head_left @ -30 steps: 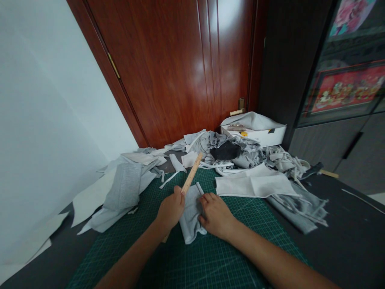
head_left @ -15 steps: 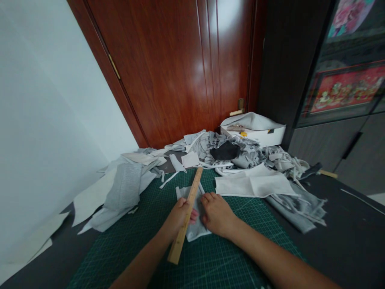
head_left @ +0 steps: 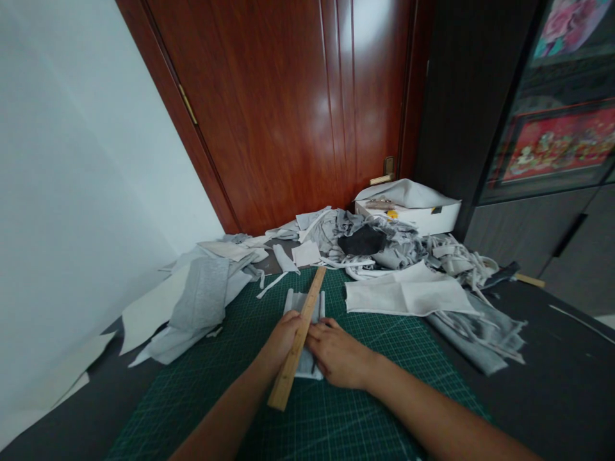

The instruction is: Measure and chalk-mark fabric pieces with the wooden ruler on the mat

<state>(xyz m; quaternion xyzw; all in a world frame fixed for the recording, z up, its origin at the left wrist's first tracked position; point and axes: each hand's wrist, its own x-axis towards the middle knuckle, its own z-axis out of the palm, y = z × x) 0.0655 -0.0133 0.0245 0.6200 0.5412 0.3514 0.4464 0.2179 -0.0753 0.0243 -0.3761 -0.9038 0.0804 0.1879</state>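
Note:
My left hand [head_left: 283,340] is closed round the middle of a long wooden ruler [head_left: 283,384], which slants away from me. Beneath the ruler lies a small grey fabric piece [head_left: 298,301] with pale folded edges. My right hand [head_left: 339,351] is at the fabric's right side, its fingers bent inward on the cloth close to the ruler. Dark slivers show by these fingers, too small to name. Part of the fabric is hidden under both hands. A green cutting mat [head_left: 375,410] with a fine grid lies under everything here.
White folded cloth [head_left: 403,291] lies right of my hands, over grey fabric [head_left: 494,339]. More grey cloth [head_left: 199,294] lies left. A scrap heap [head_left: 336,224] and a white box [head_left: 432,219] are at the back, before a brown door [head_left: 269,115].
The fabric piece has straightened and its near end sits slightly farther away. My right hand has shifted left and inward toward the ruler. The view has swung slightly left.

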